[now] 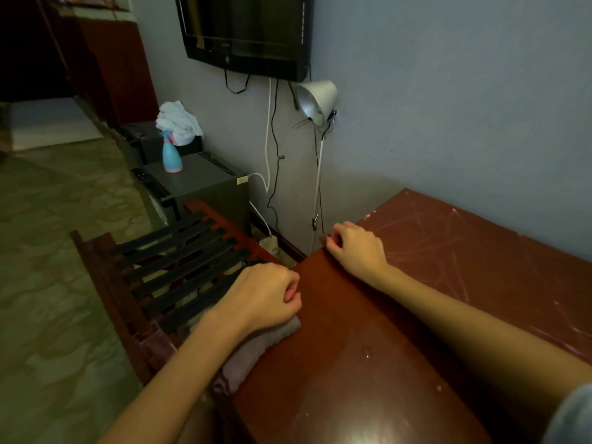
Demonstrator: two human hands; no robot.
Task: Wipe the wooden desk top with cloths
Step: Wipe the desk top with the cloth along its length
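Head cam, looking down at my wooden desk (pixel 368 315). The top is glossy reddish-brown, with pale scratches all over the patch beyond my right hand (pixel 357 248) and a few droplets between my forearms. My left hand (pixel 266 296) is balled into a loose fist on the far end of a fuzzy grey-mauve cloth (pixel 256 347) that's bunched along the desk's left edge, under my wrist. Can't tell if my fingers actually grab it. The right hand is knuckles-up at the far left corner, fingers curled at the edge. No idea if it's pinching anything.

Left of my left hand there's a rack (pixel 179 261) with flat dark slats. Past that, a smooth blue-and-pink spray bottle (pixel 172 155) stands on a grey metal box (pixel 205 184), with a crumpled white rag (pixel 177 123) behind it. A cone-shaped silvery lamp (pixel 315 100) hangs above my right hand.
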